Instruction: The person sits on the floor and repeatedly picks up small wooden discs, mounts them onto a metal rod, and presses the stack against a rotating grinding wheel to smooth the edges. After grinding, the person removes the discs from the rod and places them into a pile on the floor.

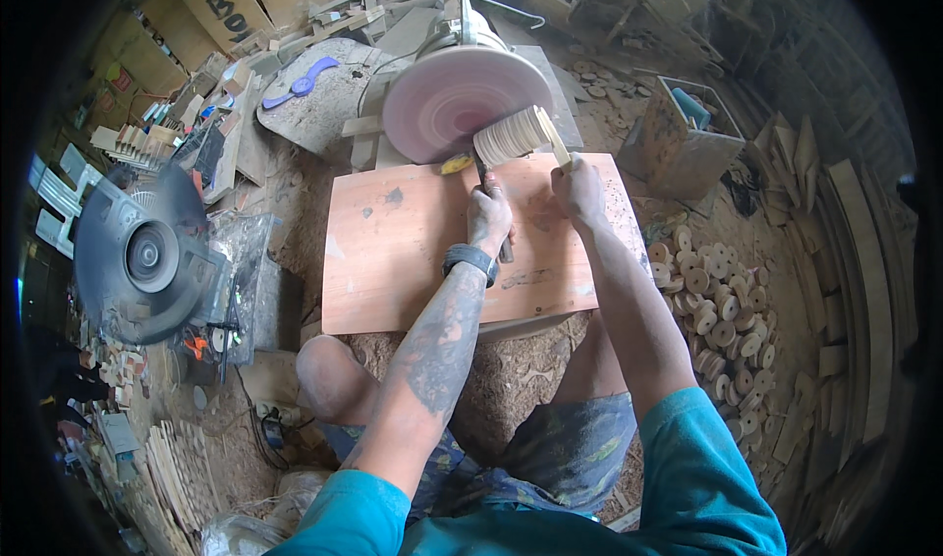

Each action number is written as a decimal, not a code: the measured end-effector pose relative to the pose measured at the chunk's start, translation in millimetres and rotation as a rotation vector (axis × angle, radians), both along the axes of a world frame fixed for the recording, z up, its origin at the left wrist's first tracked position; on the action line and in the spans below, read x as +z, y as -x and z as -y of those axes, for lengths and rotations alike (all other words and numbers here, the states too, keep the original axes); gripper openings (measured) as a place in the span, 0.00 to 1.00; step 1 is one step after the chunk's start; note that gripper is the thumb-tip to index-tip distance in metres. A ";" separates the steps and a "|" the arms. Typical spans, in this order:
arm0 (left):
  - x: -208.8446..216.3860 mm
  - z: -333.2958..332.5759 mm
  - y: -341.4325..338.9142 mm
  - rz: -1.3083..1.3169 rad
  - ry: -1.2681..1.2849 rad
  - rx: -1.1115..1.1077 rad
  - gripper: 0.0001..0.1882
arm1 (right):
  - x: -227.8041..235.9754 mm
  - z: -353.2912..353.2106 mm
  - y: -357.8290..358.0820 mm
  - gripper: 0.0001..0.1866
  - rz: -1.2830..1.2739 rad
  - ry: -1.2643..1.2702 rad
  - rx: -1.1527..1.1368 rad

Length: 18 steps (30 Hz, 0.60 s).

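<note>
A stack of round wooden discs (509,137), pressed together in a row, lies against or very near the front of a large reddish sanding disc (432,114). My left hand (488,214) is closed around a dark bar (506,252) that reaches up to the stack's left end. At the other end, my right hand (580,194) is wrapped round a pale wooden strip (554,141) beside the last disc. Both hands are above a smooth wooden board (393,261). A small yellow piece (457,164) sits at the board's far edge, left of the bar.
A fan (149,255) stands at left. Many loose wooden discs (722,310) are heaped on the floor at right, near long curved boards (864,291). A wooden box (688,139) stands behind them. A purple fan-blade-shaped piece (303,82) rests on a round panel at far left.
</note>
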State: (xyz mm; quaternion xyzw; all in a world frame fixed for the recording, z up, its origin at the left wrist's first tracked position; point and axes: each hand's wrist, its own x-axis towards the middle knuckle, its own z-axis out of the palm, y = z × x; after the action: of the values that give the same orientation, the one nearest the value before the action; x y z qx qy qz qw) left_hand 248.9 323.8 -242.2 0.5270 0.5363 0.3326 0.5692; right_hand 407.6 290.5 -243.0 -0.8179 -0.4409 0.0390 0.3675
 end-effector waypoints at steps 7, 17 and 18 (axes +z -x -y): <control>2.2 -1.0 1.6 -0.033 0.010 -0.040 0.31 | -0.8 -1.2 0.6 0.10 0.027 -0.016 -0.012; 0.6 0.3 -1.0 -0.048 0.005 0.003 0.31 | -5.0 -3.2 -3.1 0.10 0.013 -0.015 0.000; 0.1 0.0 -1.0 -0.046 0.003 -0.001 0.31 | -5.3 -3.4 -3.2 0.10 0.020 -0.015 -0.003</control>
State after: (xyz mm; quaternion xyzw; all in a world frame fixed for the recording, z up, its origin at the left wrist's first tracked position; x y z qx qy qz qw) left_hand 250.0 323.8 -242.1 0.5338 0.5497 0.3194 0.5576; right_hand 410.9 293.9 -248.3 -0.8161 -0.4436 0.0270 0.3694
